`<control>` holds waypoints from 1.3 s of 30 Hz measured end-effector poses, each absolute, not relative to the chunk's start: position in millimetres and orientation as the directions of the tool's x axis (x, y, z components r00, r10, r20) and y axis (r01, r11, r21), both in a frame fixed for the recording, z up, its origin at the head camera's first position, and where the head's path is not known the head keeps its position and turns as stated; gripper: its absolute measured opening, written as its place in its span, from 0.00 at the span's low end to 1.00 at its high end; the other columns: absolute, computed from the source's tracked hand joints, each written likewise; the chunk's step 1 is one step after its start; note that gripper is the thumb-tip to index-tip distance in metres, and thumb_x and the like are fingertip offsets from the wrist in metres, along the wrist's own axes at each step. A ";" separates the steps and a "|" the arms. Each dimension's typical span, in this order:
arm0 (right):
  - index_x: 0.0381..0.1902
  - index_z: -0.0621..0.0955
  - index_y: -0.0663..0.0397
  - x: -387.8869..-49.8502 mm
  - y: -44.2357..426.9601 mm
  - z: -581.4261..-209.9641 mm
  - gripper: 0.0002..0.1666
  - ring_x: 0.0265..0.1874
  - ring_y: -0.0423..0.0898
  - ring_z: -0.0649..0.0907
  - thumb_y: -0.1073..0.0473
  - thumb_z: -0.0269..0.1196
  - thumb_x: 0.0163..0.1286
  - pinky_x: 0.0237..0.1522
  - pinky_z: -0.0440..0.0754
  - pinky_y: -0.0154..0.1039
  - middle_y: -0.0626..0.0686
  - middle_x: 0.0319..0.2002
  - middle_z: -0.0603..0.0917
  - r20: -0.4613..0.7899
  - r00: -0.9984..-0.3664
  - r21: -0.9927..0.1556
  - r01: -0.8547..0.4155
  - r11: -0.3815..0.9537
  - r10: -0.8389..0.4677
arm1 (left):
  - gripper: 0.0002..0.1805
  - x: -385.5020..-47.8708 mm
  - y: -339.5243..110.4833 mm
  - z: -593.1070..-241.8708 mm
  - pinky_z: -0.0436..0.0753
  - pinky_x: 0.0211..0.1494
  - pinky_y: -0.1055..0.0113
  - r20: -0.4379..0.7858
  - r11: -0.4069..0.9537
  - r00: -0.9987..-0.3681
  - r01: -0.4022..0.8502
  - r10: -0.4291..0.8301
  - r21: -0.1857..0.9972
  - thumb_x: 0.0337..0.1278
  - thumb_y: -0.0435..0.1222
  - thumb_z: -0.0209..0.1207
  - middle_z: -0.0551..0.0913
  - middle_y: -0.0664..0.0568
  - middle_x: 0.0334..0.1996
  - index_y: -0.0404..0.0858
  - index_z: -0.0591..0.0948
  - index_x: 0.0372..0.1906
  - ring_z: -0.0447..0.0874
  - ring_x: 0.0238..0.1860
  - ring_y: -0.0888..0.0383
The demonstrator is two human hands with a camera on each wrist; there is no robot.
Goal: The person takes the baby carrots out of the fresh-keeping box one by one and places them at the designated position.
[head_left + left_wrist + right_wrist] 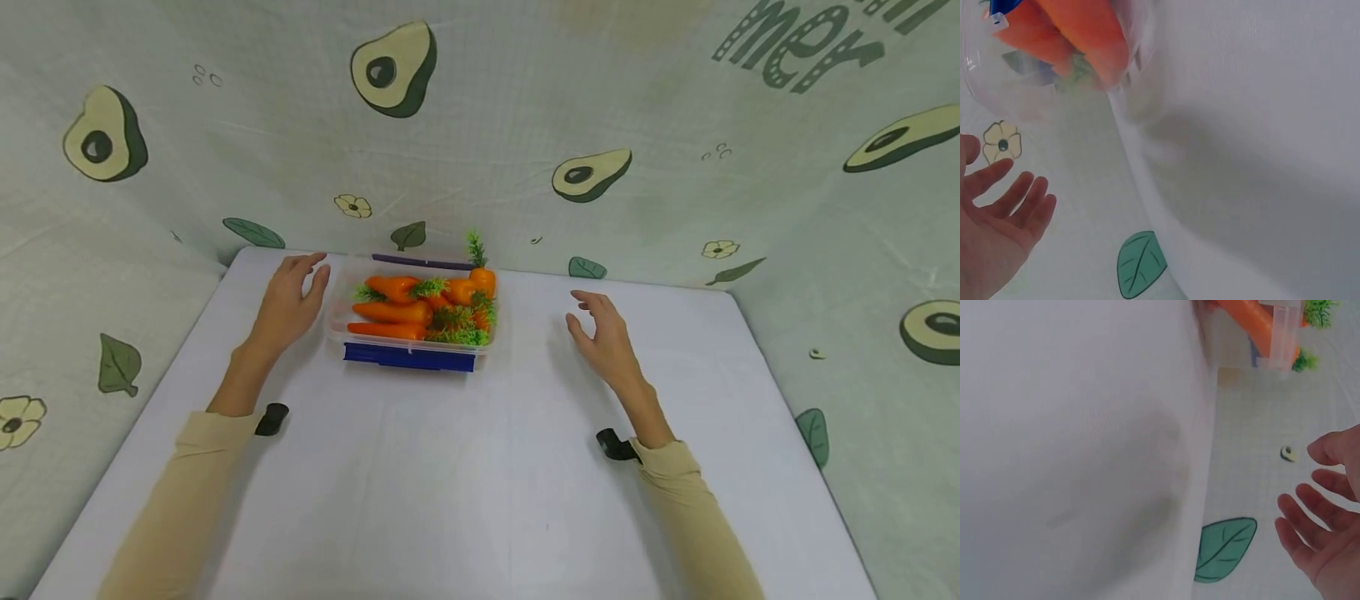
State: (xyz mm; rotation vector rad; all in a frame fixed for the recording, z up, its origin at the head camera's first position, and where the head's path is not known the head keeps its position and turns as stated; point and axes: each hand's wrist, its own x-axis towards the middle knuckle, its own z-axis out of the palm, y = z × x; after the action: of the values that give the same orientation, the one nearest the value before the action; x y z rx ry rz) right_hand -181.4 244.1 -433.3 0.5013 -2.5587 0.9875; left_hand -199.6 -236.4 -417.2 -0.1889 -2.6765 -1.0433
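Note:
A clear plastic container [339, 321] with blue side latches stands toward the far side of the white table. Several orange toy carrots [390, 312] with green leafy tops fill it, and one pokes up above the rim at the right corner. My left hand [288, 304] hovers just left of the container, fingers relaxed, apart from it and holding nothing. To the right of the container, with a wider gap, my right hand [606, 337] is held above the table with loosely bent fingers and nothing in them. The wrist views show both hands free, the carrots [1085, 37] seen through the clear wall.
The white table [450, 483] reaches back to a cloth backdrop [480, 125] printed with avocados, leaves and flowers, which also hangs along both sides. A black wrist camera [272, 419] sticks out from the left sleeve, another black camera [617, 445] from the right.

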 end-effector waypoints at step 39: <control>0.73 0.70 0.65 -193.7 159.6 -432.5 0.30 0.56 0.57 0.84 0.56 0.59 0.80 0.58 0.83 0.50 0.62 0.69 0.75 0.073 -0.955 -0.891 -0.192 0.411 -0.288 | 0.26 -192.8 -229.1 -422.7 0.83 0.57 0.64 0.149 0.591 -0.988 0.147 0.045 0.793 0.80 0.42 0.50 0.78 0.31 0.62 0.28 0.73 0.71 0.79 0.57 0.37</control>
State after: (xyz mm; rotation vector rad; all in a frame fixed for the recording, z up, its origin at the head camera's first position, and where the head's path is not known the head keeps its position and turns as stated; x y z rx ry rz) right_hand -193.7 159.6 -432.5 0.4629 -2.7153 1.6938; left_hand -192.8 -229.1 -422.7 -0.1633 -2.6997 -1.3616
